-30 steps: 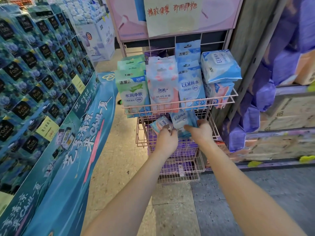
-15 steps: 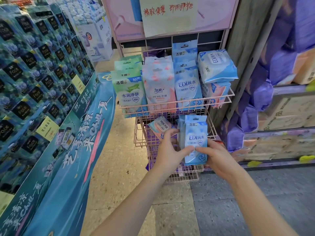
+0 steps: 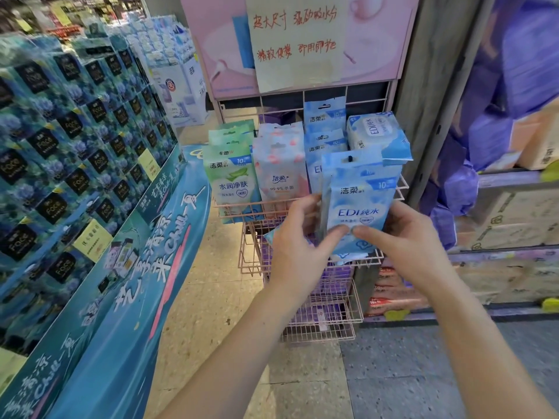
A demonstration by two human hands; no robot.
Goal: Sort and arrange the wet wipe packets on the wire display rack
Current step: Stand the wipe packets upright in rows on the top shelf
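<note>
Far left, teal display stand [image 3: 99, 267], not involved. Pink wire rack [image 3: 239, 214] is mid-frame; its top basket holds green packets [image 3: 231, 182] at the left end, then pink packets [image 3: 279, 167] just beside them. The left hand [image 3: 298, 252] has its grip closed on the blue EDI packets [image 3: 358, 204], thumb on the front near the bottom edge and fingers behind. The packets stand upright, label forward, in front of the top basket; it looks like more than one pressed together, count unclear. The right hand [image 3: 405, 246] pinches the same bundle from the other side, thumb touching the front. Behind sits the blue row [image 3: 325, 122], and at the right end a big EDI pack [image 3: 378, 137] lies tilted on other stock. Step in hand is likely slotting the bundle into the blue row: keep it squared, lift it over the front wire, seat it between pink and the right-end stock without nudging the tilted pack.
</note>
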